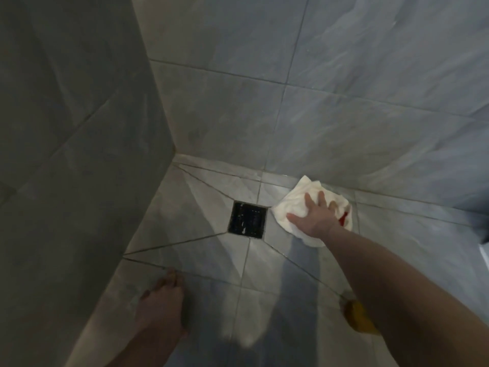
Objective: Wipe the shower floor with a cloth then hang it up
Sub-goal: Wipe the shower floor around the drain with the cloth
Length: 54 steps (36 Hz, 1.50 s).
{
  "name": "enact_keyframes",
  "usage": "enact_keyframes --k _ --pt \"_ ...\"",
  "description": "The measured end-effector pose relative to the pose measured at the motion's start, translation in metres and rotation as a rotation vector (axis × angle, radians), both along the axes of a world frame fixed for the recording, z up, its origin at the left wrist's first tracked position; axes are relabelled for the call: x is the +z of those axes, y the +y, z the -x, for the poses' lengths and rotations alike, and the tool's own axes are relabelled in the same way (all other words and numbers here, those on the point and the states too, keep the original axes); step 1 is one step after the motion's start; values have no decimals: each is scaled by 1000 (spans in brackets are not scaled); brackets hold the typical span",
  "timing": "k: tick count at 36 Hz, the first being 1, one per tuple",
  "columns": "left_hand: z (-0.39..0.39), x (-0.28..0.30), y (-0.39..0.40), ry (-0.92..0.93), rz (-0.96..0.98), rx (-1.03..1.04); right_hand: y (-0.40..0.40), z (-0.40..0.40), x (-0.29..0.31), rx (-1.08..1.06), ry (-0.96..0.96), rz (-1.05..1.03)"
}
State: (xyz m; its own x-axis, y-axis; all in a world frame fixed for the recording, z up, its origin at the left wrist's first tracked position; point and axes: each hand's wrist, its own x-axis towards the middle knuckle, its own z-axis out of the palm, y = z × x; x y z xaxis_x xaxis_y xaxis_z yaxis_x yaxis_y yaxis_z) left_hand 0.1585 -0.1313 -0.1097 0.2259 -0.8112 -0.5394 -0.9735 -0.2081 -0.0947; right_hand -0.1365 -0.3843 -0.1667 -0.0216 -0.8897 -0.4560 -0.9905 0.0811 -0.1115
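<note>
The cloth [304, 207] was down on the shower floor [201, 260], white and bunched, with a red mark at its right edge, lying just right of the square black drain [247, 220] and close against the foot of the back wall [317, 102]. My right hand [315, 217] was flat on top of it, fingers spread, pressing rather than gripping — palm down, nothing clenched. So we were in the wiping, as I judged it: the first half of the job was under way, not finished. The hanging-up had not begun; the cloth was on the tiles and no hook or rail showed anywhere.

How much floor was already wiped I could not say. The tiles looked patchy, pale around the drain and darker nearer me, but in that dim light wet and dry were not to be told apart. My guess was that the near tiles and the left corner remained to be done.

The left hand [161, 305] was low by the side wall [66, 128], fingertips on or just above the floor at a grout line, open and holding nothing as far as I could see, probably a brace. It was in shadow and blurred.

Something yellow [356, 317] peeked out from under my right forearm; half hidden, I couldn't name it. A pale object [485, 254] was cut off at the right edge, too.
</note>
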Motion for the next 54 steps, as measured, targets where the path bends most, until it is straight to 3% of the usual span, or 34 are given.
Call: enact_keyframes --k 8,16,28,37,47,54 --pt "7 4 -4 -50 -21 -8 33 1 8 191 43 -79" --pt "8 15 -5 -27 -50 1 127 2 27 392 134 -166" --pt "3 10 -5 -27 -32 -6 10 26 16 54 129 -173" --pt "-2 8 -6 13 -30 17 -17 -14 25 -68 73 -49" --pt "-2 7 -11 5 -63 24 -31 -119 31 149 -128 -36" --pt "-2 9 -12 2 -76 21 0 -235 45 640 -121 -46"
